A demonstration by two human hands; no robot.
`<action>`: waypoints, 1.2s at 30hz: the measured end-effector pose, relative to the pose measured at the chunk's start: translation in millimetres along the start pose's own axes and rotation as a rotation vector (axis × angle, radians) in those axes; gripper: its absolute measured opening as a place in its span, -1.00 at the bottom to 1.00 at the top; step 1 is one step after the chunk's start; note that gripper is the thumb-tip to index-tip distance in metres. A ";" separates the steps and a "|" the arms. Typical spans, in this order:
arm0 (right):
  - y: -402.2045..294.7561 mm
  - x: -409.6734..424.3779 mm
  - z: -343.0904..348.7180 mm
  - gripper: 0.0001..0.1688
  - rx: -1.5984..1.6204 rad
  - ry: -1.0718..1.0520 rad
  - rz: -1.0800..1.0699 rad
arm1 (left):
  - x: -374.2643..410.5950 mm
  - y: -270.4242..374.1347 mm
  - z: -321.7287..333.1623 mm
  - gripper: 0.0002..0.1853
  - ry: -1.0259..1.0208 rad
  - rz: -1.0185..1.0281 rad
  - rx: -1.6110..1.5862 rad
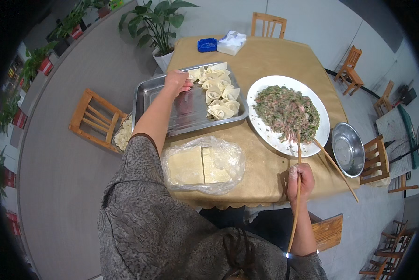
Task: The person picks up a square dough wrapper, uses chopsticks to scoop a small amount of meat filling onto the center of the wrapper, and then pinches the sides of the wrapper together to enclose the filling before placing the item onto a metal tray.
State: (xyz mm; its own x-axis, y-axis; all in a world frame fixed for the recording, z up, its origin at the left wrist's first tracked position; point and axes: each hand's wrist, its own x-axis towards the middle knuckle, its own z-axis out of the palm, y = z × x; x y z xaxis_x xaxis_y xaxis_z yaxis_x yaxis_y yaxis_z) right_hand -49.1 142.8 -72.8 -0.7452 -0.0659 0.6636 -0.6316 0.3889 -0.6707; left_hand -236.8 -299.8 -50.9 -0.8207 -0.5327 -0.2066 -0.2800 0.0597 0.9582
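My left hand (178,82) reaches over the metal tray (185,127), its fingers at a folded wonton (196,74) near the far edge; whether they grip it is unclear. Several folded wontons (218,111) lie along the tray's right side. My right hand (300,180) is closed around a long wooden chopstick (298,190), whose tip touches the minced filling with chopped greens (288,112) in a large white dish (256,134). A second chopstick (337,169) leans on the dish's rim. Two stacks of square wrappers (185,165) lie in a plastic bag (230,187) nearest me.
A steel bowl (348,149) sits right of the dish. A blue ashtray (207,45) and a tissue pack (231,43) are at the table's far side. More wontons (124,134) lie on a wooden chair (90,117) at left. A potted plant (163,54) stands beyond the tray.
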 end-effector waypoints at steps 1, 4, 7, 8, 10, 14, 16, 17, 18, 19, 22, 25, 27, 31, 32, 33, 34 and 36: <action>0.5 -0.3 -0.1 -0.89 0.004 -0.001 0.005 | -1.7 1.2 -1.0 -0.79 -0.029 -0.003 -0.036; 2.9 -2.1 -0.3 -0.89 -0.001 -0.008 0.032 | -10.8 5.5 -4.3 -0.81 -0.062 0.012 -0.002; -3.5 -0.4 -1.2 -0.88 -0.004 -0.004 0.068 | -28.7 20.3 -7.1 -0.78 0.015 0.110 0.214; -4.0 0.2 -1.8 -0.89 -0.009 -0.002 0.072 | -36.4 26.0 -8.3 -0.76 0.054 0.152 0.305; -5.9 -1.5 -1.6 -0.89 -0.005 -0.018 0.087 | -45.8 30.1 -24.9 -0.75 -0.013 0.283 0.350; 5.9 -10.0 -0.9 -0.91 0.116 0.045 0.181 | -119.7 54.4 -28.0 -0.75 -0.314 0.448 0.472; 7.4 -10.5 -5.1 -0.91 0.080 0.017 0.234 | -174.0 66.0 -31.9 -0.79 -0.644 0.547 0.581; 6.8 -11.0 -5.6 -0.91 0.096 0.017 0.249 | -197.1 67.1 -32.7 -0.81 -0.807 0.602 0.631; 6.1 -11.3 -8.0 -0.90 0.103 0.015 0.259 | -213.9 64.1 -28.5 -0.82 -0.911 0.682 0.713; 5.0 -10.5 -7.2 -0.90 0.123 0.011 0.262 | -231.5 61.9 -27.2 -0.83 -1.001 0.761 0.802; 5.5 -10.9 -4.2 -0.89 0.134 0.015 0.258 | -259.8 41.3 -9.9 -0.83 -1.069 0.815 1.062; 4.4 -9.8 -2.7 -0.88 0.116 0.028 0.248 | -263.8 24.2 4.2 -0.79 -1.034 0.823 1.293; 2.9 -9.2 -1.0 -0.87 0.098 0.044 0.250 | -262.8 22.1 10.7 -0.76 -1.059 0.806 1.367; -0.7 -7.2 -1.7 -0.86 0.130 0.046 0.229 | -258.5 20.8 19.5 -0.75 -1.120 0.754 1.424; -0.5 -7.9 -1.3 -0.86 0.128 0.050 0.242 | -257.9 19.4 20.0 -0.76 -1.130 0.747 1.440; 1.3 -8.5 -1.7 -0.86 0.124 0.057 0.253 | -257.4 19.4 20.6 -0.77 -1.126 0.738 1.423; 3.1 -9.1 -1.8 -0.86 0.121 0.064 0.263 | -257.0 19.3 20.8 -0.78 -1.121 0.729 1.406; 6.7 -10.5 -0.5 -0.86 0.145 0.086 0.259 | -254.5 19.4 20.1 -0.79 -1.137 0.700 1.368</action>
State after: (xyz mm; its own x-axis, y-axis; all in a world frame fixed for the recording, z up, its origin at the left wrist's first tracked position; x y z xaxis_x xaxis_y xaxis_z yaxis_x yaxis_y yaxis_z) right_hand -45.4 146.5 -84.1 -0.8683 0.0985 0.4862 -0.4518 0.2475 -0.8571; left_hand -43.3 -146.1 16.2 -0.6774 0.5693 -0.4659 0.5195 0.8186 0.2450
